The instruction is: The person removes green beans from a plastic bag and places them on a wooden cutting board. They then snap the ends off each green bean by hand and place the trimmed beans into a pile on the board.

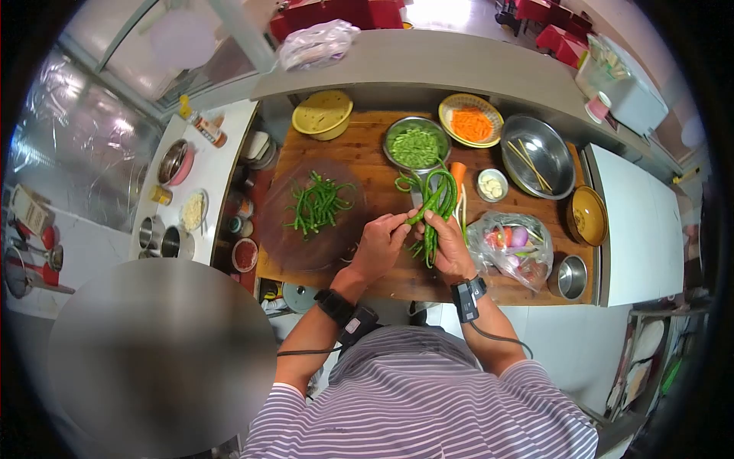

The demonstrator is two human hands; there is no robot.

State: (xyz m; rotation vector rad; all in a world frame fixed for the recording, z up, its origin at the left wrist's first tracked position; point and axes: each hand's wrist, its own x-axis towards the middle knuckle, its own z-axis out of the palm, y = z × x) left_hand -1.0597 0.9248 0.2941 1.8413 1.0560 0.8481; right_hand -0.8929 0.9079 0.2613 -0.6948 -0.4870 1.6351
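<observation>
My right hand [451, 249] is closed around a bunch of long green peppers [441, 191], which curl upward over the wooden table. Close beside it, my left hand [380, 243] pinches the end of one pepper with thumb and fingertips. Left of my hands, a pile of short green pieces [319, 203] lies on a dark round cutting board [277, 233]. Just beyond the peppers stands a metal bowl of chopped green vegetable [414, 145]. Partly behind the bunch lies an orange carrot [458, 170].
A yellow basket of carrot strips [471, 125], a steel bowl with chopsticks [547, 153] and a small white bowl [492, 185] stand to the right. A plastic bag of vegetables [511, 249] lies near my right hand. A yellow basin [323, 115] sits back left.
</observation>
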